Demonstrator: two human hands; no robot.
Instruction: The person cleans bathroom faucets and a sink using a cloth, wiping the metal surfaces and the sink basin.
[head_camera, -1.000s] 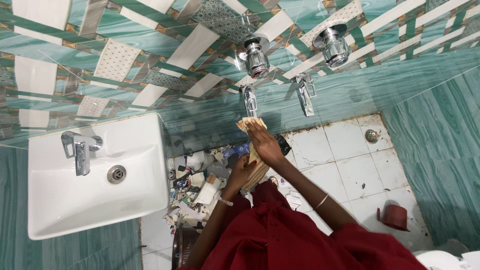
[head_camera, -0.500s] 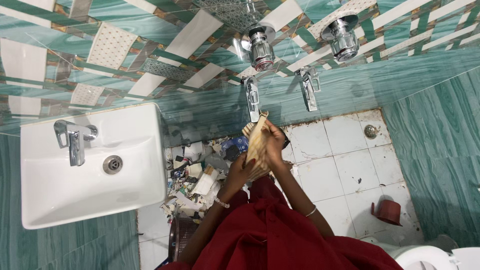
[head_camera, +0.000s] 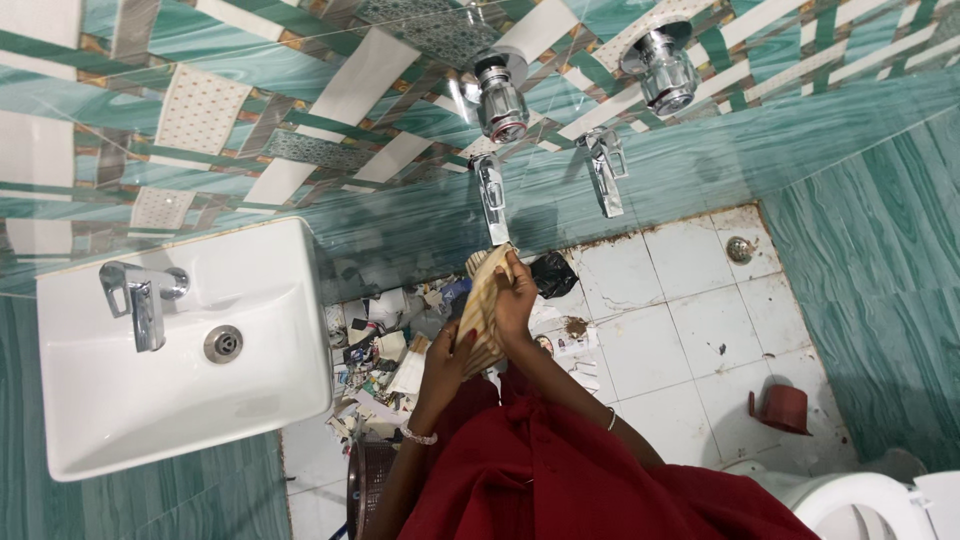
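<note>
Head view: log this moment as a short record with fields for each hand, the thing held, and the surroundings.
left hand: grips the lower part of the tan ribbed cloth
right hand: pressed on the cloth's upper part
cloth position: just below the left wall tap
second tap: to its right, untouched
sink: white basin at the left
floor: litter pile beside the basin; red mug on white tiles

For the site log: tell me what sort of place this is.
A tiled bathroom, most likely in a home. A white wash basin hangs on the green patterned wall, chrome taps jut out above the white floor tiles, and a toilet rim shows at the lower right.
</note>
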